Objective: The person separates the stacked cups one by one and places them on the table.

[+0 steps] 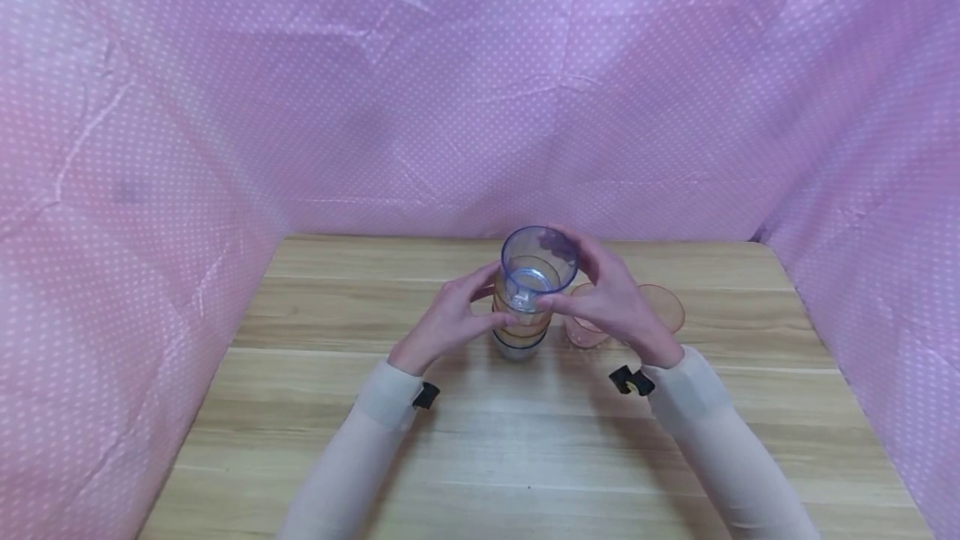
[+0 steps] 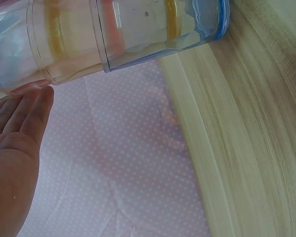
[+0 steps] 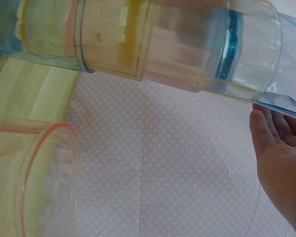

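Note:
A tall stack of nested clear tinted cups stands upright on the table, with blue, yellow and reddish bands. On top sits a blue-tinted cup, its open mouth facing up. My right hand holds this top cup, thumb in front and fingers behind at the right. From the left my left hand grips the stack just below, thumb across its front. The left wrist view shows the left fingers along the side of the stack; the right wrist view shows the right fingers at the blue cup.
Right of the stack, partly behind my right hand and wrist, are a pink-tinted cup and an orange-rimmed cup. The wooden table ends at the back against a pink dotted cloth, which also hangs on both sides.

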The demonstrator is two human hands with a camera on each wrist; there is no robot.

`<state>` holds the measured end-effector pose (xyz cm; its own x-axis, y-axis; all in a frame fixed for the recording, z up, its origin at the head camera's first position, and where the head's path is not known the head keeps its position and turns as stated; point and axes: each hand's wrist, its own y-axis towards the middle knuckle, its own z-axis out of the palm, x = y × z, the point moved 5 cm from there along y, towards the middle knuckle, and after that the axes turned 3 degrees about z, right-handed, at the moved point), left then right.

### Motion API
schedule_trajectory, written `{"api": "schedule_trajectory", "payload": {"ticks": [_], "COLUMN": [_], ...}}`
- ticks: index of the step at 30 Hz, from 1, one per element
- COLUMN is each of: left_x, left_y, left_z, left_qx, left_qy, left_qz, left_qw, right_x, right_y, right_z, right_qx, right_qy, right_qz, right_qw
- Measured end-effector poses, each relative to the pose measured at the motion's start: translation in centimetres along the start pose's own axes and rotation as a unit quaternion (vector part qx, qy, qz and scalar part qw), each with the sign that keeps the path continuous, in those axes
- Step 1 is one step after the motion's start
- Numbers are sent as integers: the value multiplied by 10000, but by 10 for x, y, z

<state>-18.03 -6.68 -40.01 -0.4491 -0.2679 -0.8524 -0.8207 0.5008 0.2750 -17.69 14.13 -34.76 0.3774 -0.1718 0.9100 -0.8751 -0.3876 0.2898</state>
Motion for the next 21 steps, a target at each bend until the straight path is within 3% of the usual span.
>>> {"api": "schedule_trajectory", "payload": {"ticks": [21], "left_x": [1], "left_y": [-1], "left_z": [0], "left_qx": [-59], "left_qy": [147], "left_qz": [-165], "left_qw": [9997], "right_x": [22], "right_y": [-6], "right_z": [-10], "right_qx": [-353], "right_qy": [439], "right_qz": [-333], "right_qw": [9979]}}
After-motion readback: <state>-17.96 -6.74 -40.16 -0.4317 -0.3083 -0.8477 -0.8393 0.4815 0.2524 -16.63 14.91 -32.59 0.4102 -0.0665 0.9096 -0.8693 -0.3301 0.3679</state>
